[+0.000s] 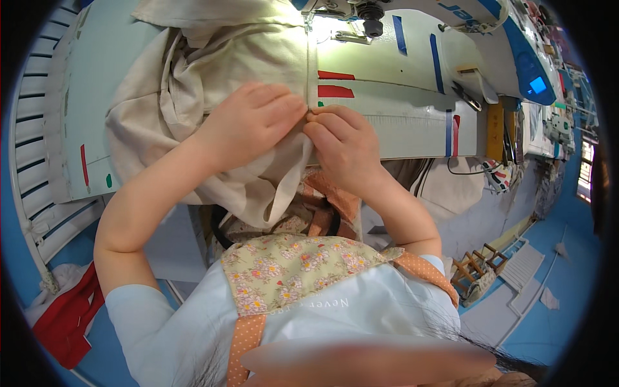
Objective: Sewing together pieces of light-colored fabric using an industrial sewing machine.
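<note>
Beige cloth point(193, 84) lies bunched over the left part of the sewing machine table, and its front part hangs over the near edge. My left hand point(261, 116) rests on the cloth with its fingers closed at the right-hand edge. Just beside it, my right hand point(345, 138) pinches that same edge, the fingertips of both hands nearly touching. From there the cloth's edge runs straight away from me to the lit presser foot point(351, 37) area of the sewing machine point(516, 58). The cloth under my fingertips is partly hidden.
Red and blue tape strips point(335, 91) mark the pale table point(400, 122). Small scissors point(466, 95) lie by the machine's base at the right. A white slatted rack point(39, 142) stands at the left, with red cloth point(68, 319) below it. Wooden stools point(477, 267) stand on the floor at right.
</note>
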A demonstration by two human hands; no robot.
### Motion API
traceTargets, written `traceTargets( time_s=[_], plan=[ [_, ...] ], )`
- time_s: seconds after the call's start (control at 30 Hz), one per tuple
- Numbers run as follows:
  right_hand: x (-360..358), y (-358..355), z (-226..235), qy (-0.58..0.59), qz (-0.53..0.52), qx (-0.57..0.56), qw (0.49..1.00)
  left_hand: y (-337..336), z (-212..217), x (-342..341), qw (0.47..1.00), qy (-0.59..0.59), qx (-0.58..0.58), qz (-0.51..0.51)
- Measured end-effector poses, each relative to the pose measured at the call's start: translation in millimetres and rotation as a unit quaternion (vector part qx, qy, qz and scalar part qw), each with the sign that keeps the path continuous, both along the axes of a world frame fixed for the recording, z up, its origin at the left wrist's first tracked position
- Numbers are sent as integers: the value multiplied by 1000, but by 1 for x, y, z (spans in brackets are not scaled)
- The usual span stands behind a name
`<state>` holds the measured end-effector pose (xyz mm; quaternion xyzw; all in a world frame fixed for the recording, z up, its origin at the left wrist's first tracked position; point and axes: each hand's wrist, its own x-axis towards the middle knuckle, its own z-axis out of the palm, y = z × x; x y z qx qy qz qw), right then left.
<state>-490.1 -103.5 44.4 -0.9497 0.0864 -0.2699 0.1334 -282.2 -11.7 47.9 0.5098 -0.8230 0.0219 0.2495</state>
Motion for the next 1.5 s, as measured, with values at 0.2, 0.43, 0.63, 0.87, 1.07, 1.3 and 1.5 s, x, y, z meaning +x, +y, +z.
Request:
traceTargets(
  time_s=[0.2, 0.43, 0.63, 0.87, 1.07, 1.3, 1.5],
  plan=[
    [1, 2, -4, -21, -18, -1, 1000, 6, -6, -9, 1000, 2, 14, 8],
    [0, 3, -5, -25, -13, 3, 1000, 14, -7, -21, 996, 50, 31, 66],
    [-1, 2, -1, -8, -8, -6, 1000, 16, -5, -26, 994, 51, 59, 79],
    [0, -7, 2, 4, 9, -4, 1000, 10, -3, -23, 992, 53, 77, 80],
    [13, -28, 1, -4, 11, -28, 1000, -8, -8, -12, 993, 39, 63, 94],
    [12, -29, -3, 18, 3, -31, 999, -12, -10, -8, 994, 37, 63, 87],
    [17, -37, -2, 22, 4, -36, 999, -21, -11, -3, 993, 47, 60, 94]
  ],
)
